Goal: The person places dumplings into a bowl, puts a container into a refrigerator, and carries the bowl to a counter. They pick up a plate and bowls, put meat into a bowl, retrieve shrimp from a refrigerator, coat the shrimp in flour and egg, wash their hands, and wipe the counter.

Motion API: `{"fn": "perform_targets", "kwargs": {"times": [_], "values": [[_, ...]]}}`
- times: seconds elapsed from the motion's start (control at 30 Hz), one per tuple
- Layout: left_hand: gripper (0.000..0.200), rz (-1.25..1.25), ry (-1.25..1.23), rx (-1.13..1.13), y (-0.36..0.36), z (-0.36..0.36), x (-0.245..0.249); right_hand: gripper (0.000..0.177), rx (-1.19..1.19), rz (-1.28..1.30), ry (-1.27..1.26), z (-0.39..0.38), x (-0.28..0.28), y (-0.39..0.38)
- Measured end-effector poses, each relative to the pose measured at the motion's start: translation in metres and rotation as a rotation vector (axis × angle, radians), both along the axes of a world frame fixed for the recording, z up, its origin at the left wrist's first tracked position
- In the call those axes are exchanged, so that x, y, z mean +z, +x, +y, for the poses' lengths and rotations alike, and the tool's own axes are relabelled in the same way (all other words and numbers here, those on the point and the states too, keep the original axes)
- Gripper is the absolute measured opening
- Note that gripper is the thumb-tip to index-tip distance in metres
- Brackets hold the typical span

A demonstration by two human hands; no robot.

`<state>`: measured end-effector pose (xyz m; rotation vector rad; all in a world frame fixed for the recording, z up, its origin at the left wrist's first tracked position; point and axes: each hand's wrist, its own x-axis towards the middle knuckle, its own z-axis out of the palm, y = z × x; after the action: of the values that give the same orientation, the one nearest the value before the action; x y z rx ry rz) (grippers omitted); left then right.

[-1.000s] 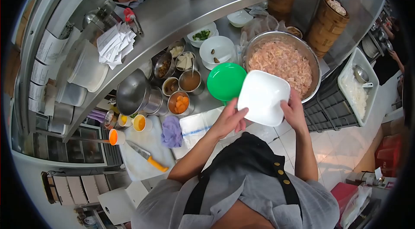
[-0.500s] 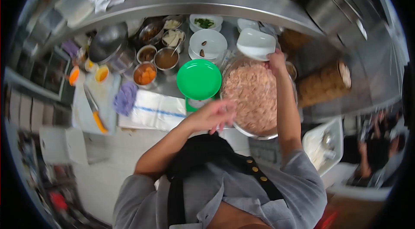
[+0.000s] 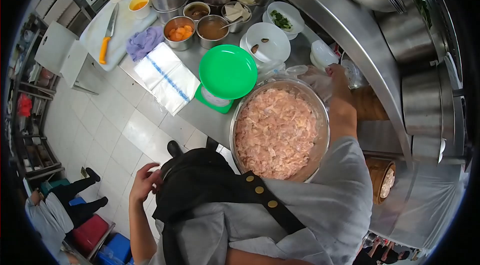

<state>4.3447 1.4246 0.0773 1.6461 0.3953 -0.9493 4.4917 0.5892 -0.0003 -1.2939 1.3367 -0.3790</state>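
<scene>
My right hand (image 3: 337,71) reaches under the steel shelf. Its fingers are closed at the near edge of a white bowl (image 3: 325,53); how firmly they grip is partly hidden. Another white bowl seems to sit just beneath that one. Down by my apron, my left hand (image 3: 145,183) hangs away from the counter with loosely curled fingers, holding nothing. A large steel basin of raw sliced meat (image 3: 277,132) stands in front of me. Left of the basin is a green kitchen scale (image 3: 227,72) with a round pan, and crumpled clear plastic (image 3: 295,71) lies behind it.
Steel pots of sauces and cut ingredients (image 3: 212,30) crowd the back. An orange-handled knife (image 3: 108,37) lies on a white cutting board (image 3: 92,35), near a purple cloth (image 3: 144,43) and folded white towel (image 3: 170,77). The steel shelf (image 3: 350,25) overhangs. Another person (image 3: 52,210) is lower left.
My view has turned. The white bowl went from above the basin's far edge to the stack under the shelf. My left hand moved from near the scale down beside my apron.
</scene>
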Motion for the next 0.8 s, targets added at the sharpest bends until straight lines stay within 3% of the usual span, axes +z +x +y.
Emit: {"fn": "perform_targets", "kwargs": {"times": [0.1,0.17,0.2,0.23,0.3,0.33,0.4,0.43,0.5,0.6,0.7,0.8], "values": [[0.027,0.096,0.160,0.206,-0.040,0.045,-0.051,0.023,0.108,0.109,-0.052,-0.038,-0.037,-0.001],[0.022,0.199,0.256,0.285,-0.067,0.069,-0.076,0.029,0.281,0.391,-0.464,-0.004,-0.003,-0.018],[0.020,0.225,0.255,0.303,-0.084,0.083,-0.089,0.036,0.460,0.669,-0.873,0.023,0.016,-0.025],[0.018,0.268,0.302,0.302,-0.097,0.092,-0.096,0.036,0.457,0.675,-0.863,0.058,0.040,-0.026],[0.015,0.297,0.427,0.207,-0.121,0.105,-0.109,0.044,0.456,0.793,-1.126,0.109,0.080,-0.021],[0.015,0.323,0.470,0.175,-0.131,0.111,-0.118,0.044,0.453,0.795,-1.127,0.106,0.078,-0.020],[0.014,0.383,0.495,0.199,-0.153,0.123,-0.138,0.042,0.775,0.664,-1.059,0.094,0.064,-0.015],[0.013,0.408,0.493,0.232,-0.163,0.129,-0.148,0.042,0.772,0.662,-1.058,0.080,0.049,-0.013],[0.013,0.441,0.484,0.297,-0.180,0.143,-0.164,0.040,0.802,0.894,-1.103,0.053,0.022,-0.014],[0.011,0.456,0.455,0.394,-0.198,0.157,-0.186,0.046,0.709,1.031,-1.030,0.060,0.026,-0.020],[0.009,0.440,0.444,0.418,-0.202,0.160,-0.194,0.057,0.778,0.867,-0.998,0.078,0.054,-0.024],[0.010,0.366,0.425,0.395,-0.210,0.176,-0.241,0.061,0.816,1.045,-1.119,0.148,0.112,-0.038]]}}
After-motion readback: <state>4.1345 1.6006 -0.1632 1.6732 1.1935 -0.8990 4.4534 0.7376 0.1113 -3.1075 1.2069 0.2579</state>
